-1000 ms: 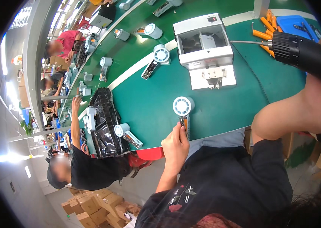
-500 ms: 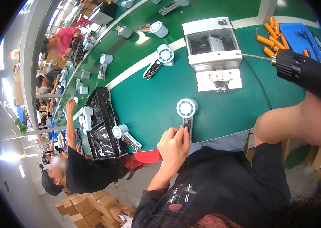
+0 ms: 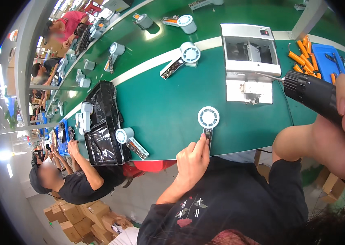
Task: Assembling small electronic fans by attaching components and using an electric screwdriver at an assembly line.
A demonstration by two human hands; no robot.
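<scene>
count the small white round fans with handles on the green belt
4 clearly seen: one fan by the left hand, one mid-belt, one farther up, one beside the black bag. More far-left units may be the same.

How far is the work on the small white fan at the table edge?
Done: the white handheld fan lies flat at the edge of the green table. In hand: the left hand pinches its handle, and the right hand holds a black electric screwdriver away from it. Left: the bit has not yet met the fan.
</scene>
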